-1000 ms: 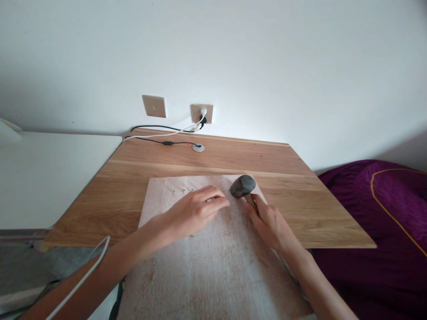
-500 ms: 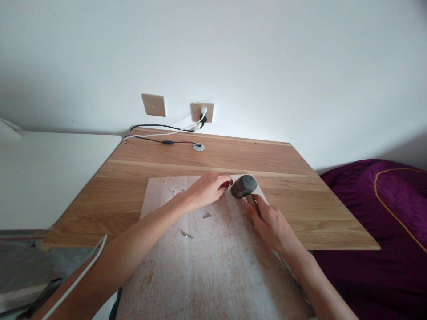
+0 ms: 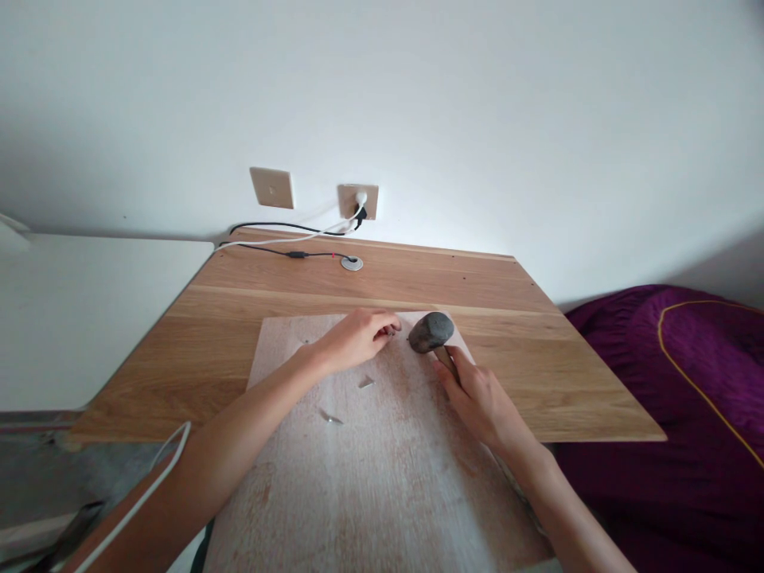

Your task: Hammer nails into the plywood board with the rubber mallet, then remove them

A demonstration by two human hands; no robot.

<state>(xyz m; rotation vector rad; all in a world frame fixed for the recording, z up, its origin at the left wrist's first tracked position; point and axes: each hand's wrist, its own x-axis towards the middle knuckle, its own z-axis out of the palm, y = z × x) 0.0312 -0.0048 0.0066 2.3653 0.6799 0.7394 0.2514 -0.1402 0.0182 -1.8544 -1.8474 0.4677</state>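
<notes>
My right hand [image 3: 477, 394] is wrapped round the wooden handle of a rubber mallet [image 3: 430, 331]. Its dark grey head is over the far right part of a pale wood-grain board [image 3: 370, 485]. Just left of the mallet head, my left hand [image 3: 364, 338] is closed with its fingers curled together over the board. Whatever those fingers may hold is too small to make out. Nearer to me on the board lie a small shiny metal piece [image 3: 331, 419] and a little pale flat piece [image 3: 366, 382].
Under the board is a wooden desk [image 3: 567, 382] with a cable grommet [image 3: 352, 263]. Black and white cables run to a wall socket [image 3: 358, 202]. A white tabletop [image 3: 89, 318] adjoins at left; purple fabric [image 3: 626, 477] is at right. A white cord [image 3: 173, 461] crosses my left forearm.
My left hand has shifted slightly left, widening the gap between its fingertips and the mallet head. My right hand keeps its grip on the mallet. The view has shifted a little.
</notes>
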